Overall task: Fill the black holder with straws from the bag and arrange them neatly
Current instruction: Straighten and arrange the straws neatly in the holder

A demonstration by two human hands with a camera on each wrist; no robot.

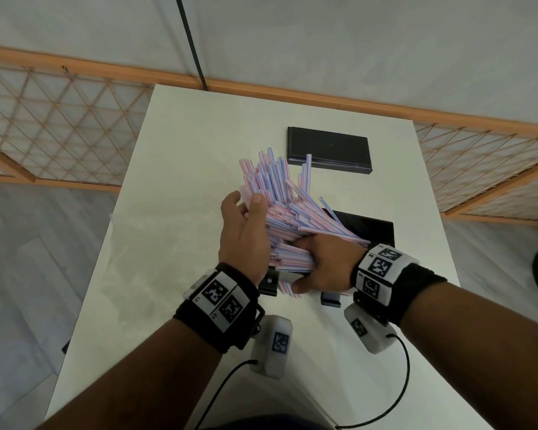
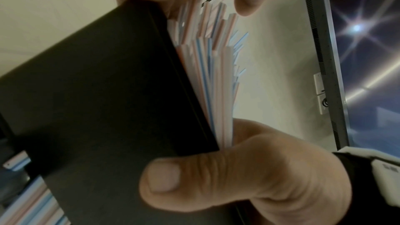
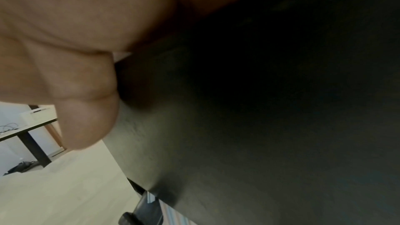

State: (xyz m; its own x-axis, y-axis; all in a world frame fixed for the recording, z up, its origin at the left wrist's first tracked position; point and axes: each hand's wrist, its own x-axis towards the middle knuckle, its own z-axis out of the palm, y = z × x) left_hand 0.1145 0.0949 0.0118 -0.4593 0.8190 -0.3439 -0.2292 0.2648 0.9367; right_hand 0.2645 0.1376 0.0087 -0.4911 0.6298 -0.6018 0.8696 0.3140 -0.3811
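White table (image 1: 180, 231), seen from the head view. Black holder (image 1: 370, 228) at the near right of it, mostly hidden under hands and straws; open top, dark interior visible behind the right wrist. Large sheaf of pink-and-blue striped straws (image 1: 271, 193) standing half in the holder, fanned out and leaning away toward the far left, upper ends splayed and uneven.

Left hand (image 1: 246, 234) flat against the left flank of the sheaf, fingers straight and close together, thumb up at the top edge, pressing inward. Right hand (image 1: 320, 268) curled round the lower part of the sheaf at the holder mouth, thumb along the near side of the box; fingertips themselves hidden. Same thumb seen from the left wrist against the black wall (image 2: 108, 91), straws rising just beside it. Right wrist view mostly dark box side and palm; little else to read.

Black lid (image 1: 328, 153) lying flat further back, apart from the holder. A few loose straws under the holder near its front feet. Bag not clearly made out.

Step in hand, by judgement: gathering and seating the bundle, filling largely done, neatening barely begun. Next move likely calls for squeezing the fan together, tilting it upright, then tapping the ends level. Risk: outer straws slipping past the left palm onto the table.
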